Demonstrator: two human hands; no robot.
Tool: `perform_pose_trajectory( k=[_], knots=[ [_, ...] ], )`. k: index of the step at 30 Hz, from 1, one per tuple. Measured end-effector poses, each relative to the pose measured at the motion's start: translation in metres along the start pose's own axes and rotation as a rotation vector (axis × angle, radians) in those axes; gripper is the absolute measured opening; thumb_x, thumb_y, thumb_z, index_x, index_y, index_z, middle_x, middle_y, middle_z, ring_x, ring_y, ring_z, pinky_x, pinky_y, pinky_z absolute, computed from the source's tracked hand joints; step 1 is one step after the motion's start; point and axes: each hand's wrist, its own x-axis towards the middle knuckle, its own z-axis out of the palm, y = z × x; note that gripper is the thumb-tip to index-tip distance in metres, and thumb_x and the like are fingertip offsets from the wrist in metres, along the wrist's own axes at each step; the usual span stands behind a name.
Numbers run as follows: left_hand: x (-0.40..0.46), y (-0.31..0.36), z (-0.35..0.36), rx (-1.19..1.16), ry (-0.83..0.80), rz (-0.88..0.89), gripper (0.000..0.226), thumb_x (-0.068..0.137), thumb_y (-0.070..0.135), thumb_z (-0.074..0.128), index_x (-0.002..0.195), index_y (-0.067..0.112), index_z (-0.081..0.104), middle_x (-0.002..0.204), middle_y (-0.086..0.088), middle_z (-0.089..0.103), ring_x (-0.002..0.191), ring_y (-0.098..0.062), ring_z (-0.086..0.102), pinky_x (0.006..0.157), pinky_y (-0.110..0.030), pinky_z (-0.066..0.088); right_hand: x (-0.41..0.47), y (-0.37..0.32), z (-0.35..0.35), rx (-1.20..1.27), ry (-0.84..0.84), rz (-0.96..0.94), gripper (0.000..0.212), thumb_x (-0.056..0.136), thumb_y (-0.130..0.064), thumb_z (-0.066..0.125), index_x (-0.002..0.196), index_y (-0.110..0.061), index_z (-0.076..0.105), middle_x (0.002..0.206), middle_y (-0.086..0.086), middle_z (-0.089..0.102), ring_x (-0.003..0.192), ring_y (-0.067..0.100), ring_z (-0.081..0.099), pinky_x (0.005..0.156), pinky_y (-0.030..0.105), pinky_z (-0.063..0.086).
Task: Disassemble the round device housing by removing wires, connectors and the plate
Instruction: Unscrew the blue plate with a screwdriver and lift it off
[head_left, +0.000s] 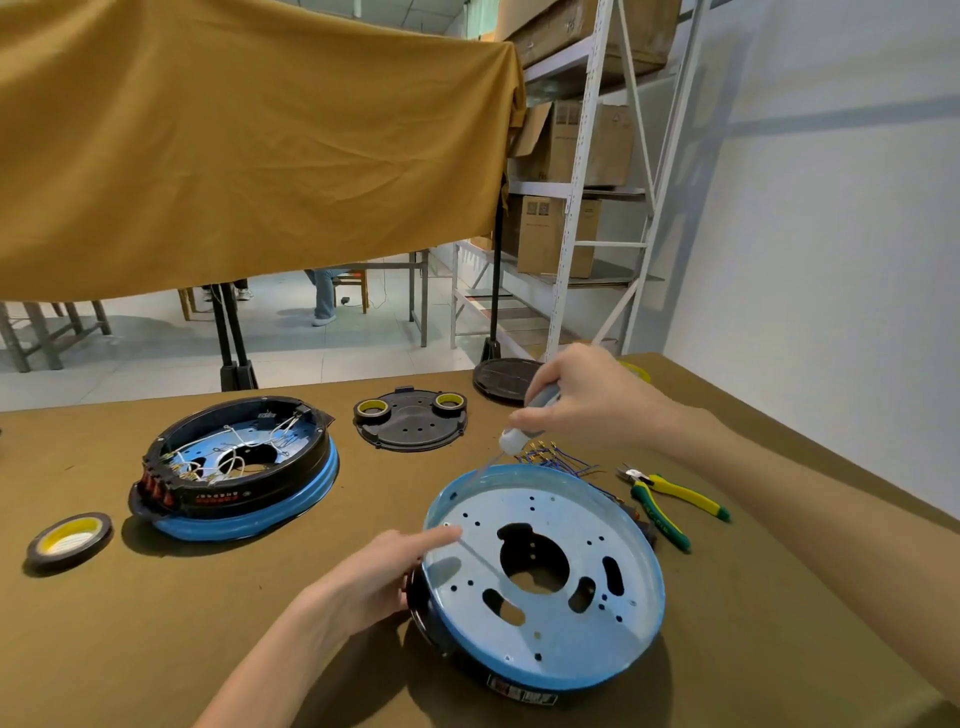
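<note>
Near the bench's left edge lies a roll of tape (69, 540), black outside and yellow within. Just right of it sits a second round housing (234, 467), still strung with white wires over its blue plate. Toward the far edge rests a black cover plate (411, 421) carrying two small tape rolls.

The left hand (363, 577) steadies the round device housing (543, 582) at the near middle of the bench, forefinger stretched straight onto the blue plate's left rim, the other fingers tucked along the black body below; how tightly they curl I cannot tell. The plate itself looks bare of wires.

The right hand (582, 400) wraps its fingers round the handle of a screwdriver (524, 421), whose thin shaft slants down to the plate's far-left rim. A bundle of blue wires (556, 460) with brass terminals lies just behind the housing, and yellow-green pliers (670, 501) lie to its right.

The risk: if the blade levers at the rim with too much force, it may skid toward the forefinger, or the tilted housing may tip off its near edge.
</note>
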Motion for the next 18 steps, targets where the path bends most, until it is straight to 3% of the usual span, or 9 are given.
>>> perform_pose_trajectory(
  k=[4,7,10,13,16,18],
  knots=[
    [0.003,0.001,0.001,-0.018,0.144,0.017,0.032,0.089,0.023,0.073,0.116,0.009,0.064,0.087,-0.013,0.080,0.075,-0.025,0.079,0.065,-0.031,0.061,-0.016,0.043,0.004,0.410,0.172,0.205,0.019,0.081,-0.040,0.082,0.083,-0.020,0.080,0.069,-0.004,0.074,0.058,0.007,0.067,0.054,0.018,0.052],
    [0.005,0.001,-0.008,-0.035,0.277,0.034,0.033,0.085,0.029,0.067,0.111,0.007,0.064,0.077,-0.013,0.076,0.066,-0.026,0.074,0.056,-0.030,0.057,-0.029,0.074,0.020,0.754,0.209,0.419,0.027,0.085,-0.035,0.080,0.090,-0.009,0.080,0.077,0.007,0.077,0.061,0.016,0.069,0.064,0.030,0.062],
    [0.006,0.001,-0.019,-0.053,0.371,0.043,0.037,0.087,0.035,0.062,0.108,0.005,0.063,0.071,-0.014,0.073,0.063,-0.028,0.070,0.055,-0.029,0.055,-0.041,0.098,0.044,1.050,0.185,0.599,0.034,0.091,-0.027,0.075,0.106,0.003,0.069,0.086,0.018,0.077,0.059,0.016,0.067,0.055,0.025,0.058],
    [0.001,0.000,-0.028,-0.135,0.456,0.056,0.032,0.087,0.034,0.061,0.103,0.007,0.061,0.063,-0.014,0.073,0.060,-0.029,0.070,0.054,-0.029,0.054,-0.049,0.115,0.076,0.950,0.194,0.675,0.028,0.094,-0.025,0.072,0.110,-0.003,0.065,0.085,0.014,0.075,0.056,0.015,0.062,0.053,0.026,0.053],
    [-0.001,-0.003,-0.033,-0.229,0.501,0.090,0.035,0.088,0.033,0.060,0.113,0.008,0.060,0.098,-0.025,0.072,0.092,-0.038,0.070,0.073,-0.039,0.053,-0.054,0.118,0.110,0.857,0.170,0.656,0.022,0.095,-0.018,0.068,0.113,-0.009,0.059,0.084,0.011,0.070,0.062,0.020,0.059,0.055,0.031,0.048],
    [-0.003,-0.005,-0.032,-0.268,0.532,0.122,0.032,0.090,0.034,0.058,0.113,0.012,0.058,0.114,-0.028,0.067,0.110,-0.043,0.066,0.086,-0.044,0.051,-0.057,0.116,0.130,0.682,0.151,0.556,0.018,0.097,-0.019,0.065,0.113,-0.017,0.056,0.093,0.006,0.070,0.072,0.020,0.064,0.067,0.034,0.051]
  ],
)
